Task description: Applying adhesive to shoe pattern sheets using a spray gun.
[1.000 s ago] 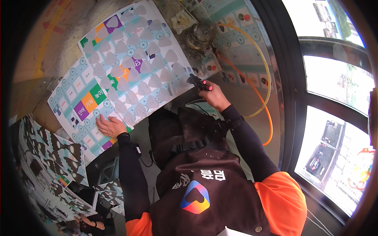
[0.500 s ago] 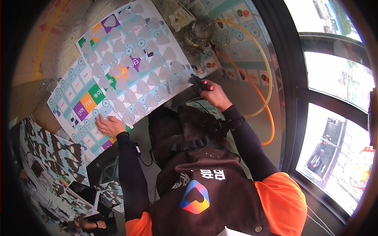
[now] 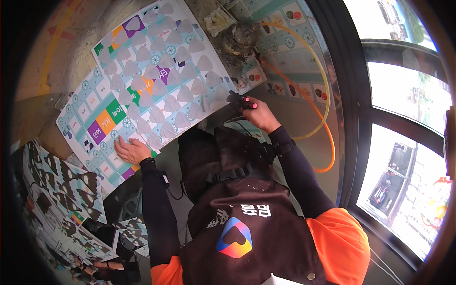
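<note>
Across the upper left lies a large printed sheet in teal and white, covered with rows of rounded grey shapes. A second printed sheet with coloured blocks shows beside it, partly beneath. My left hand rests flat on the near edge of these sheets, its fingers spread and holding nothing. At the right corner of the grey-patterned sheet, my right hand is closed around a black handheld tool with pinkish-red round ends. The tool's tip is at the sheet's edge; whether it touches cannot be made out.
A yellow hose and an orange hose loop down to the right of my right hand. A stained round metal part stands behind the tool. Sheets with cut-out holes lie at lower left. A dark-framed window borders the right.
Both hands stay in nearly the same places. The orange hose has swung slightly to the right. Something at the lower left edge has shifted.
</note>
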`<state>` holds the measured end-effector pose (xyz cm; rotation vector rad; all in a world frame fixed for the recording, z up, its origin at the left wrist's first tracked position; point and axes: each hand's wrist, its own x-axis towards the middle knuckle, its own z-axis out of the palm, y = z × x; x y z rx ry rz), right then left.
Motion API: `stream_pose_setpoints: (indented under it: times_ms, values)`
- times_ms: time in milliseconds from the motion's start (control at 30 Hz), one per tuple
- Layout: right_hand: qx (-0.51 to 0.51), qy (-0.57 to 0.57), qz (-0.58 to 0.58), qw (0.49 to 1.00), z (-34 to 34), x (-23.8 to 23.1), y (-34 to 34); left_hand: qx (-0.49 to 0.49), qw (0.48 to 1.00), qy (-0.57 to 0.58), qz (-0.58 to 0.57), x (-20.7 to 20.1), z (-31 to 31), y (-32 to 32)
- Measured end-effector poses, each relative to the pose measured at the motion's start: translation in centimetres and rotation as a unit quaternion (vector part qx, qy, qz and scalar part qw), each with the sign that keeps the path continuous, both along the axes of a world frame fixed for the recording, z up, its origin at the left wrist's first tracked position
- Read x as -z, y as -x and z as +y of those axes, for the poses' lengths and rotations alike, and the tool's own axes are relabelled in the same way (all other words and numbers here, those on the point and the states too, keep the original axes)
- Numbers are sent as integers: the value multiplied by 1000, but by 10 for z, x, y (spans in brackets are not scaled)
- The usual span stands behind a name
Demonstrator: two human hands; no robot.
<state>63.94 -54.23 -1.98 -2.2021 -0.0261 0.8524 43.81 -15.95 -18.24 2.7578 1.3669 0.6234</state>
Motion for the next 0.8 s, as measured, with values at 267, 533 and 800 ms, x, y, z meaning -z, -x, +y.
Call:
stream_pose_setpoints:
  times_ms: [267, 533, 800]
  values:
    - [26, 4, -37, 999, 7, 10, -8, 3, 1000, -4, 0, 0, 0, 0]
    - [11, 38, -8, 999, -4, -1, 2, 34, 998, 54, 4, -3, 10, 9]
    - [46, -1, -23, 999, -12, 8, 2, -25, 958, 269, 93, -7, 71, 104]
